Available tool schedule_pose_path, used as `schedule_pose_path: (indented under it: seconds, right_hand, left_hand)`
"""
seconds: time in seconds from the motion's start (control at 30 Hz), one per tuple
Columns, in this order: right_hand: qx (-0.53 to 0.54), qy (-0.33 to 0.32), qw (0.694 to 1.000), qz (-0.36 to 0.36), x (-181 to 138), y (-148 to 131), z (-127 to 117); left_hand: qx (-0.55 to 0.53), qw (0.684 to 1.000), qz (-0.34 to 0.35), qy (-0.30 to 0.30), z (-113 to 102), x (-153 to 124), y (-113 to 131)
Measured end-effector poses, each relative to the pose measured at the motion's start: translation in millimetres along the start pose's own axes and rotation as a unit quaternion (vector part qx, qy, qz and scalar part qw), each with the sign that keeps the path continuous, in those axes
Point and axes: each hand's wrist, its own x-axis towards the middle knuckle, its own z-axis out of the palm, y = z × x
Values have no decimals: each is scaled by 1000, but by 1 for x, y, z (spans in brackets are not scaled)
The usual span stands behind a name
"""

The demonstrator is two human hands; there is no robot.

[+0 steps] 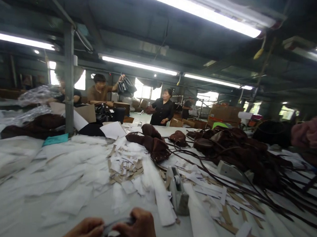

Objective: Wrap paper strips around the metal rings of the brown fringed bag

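Observation:
My left hand (83, 231) and my right hand (139, 227) meet at the bottom edge of the view, fingers curled. Both pinch a thin dark strap-like piece (115, 225) that runs between them; what it belongs to is cut off below. Just beyond my hands lies a white table (34, 211) strewn with white paper sheets and small brown and white paper scraps (124, 166). A grey tape dispenser (177, 191) stands just ahead of my right hand.
Dark brown leather bags (157, 143) with long straps (242, 152) pile up across the middle and right. A steel post (68, 81) rises at left beside cardboard and plastic wrap. Several people work at the far tables. A pink cloth (312, 133) sits far right.

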Motion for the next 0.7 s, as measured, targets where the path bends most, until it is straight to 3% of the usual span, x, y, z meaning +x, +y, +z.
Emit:
schedule_pose_path:
  seconds: [0.1, 0.27, 0.4, 0.57, 0.7]
  right_hand:
    - [150, 35, 988, 29, 13, -21, 3]
    - [337, 41, 932, 127, 35, -38, 17]
    - [367, 41, 918, 146, 39, -33, 24]
    - [384, 55, 906, 169, 37, -22, 30]
    - [403, 37, 900, 163, 33, -25, 33]
  left_hand:
    - [-48, 998, -19, 23, -2, -9, 2]
    - [-71, 995, -35, 52, -18, -17, -3]
    - [-52, 995, -20, 82, -33, -26, -9]
    - [48, 975, -24, 215, -43, -40, -13]
    - [23, 980, -68, 187, -35, -42, -18]
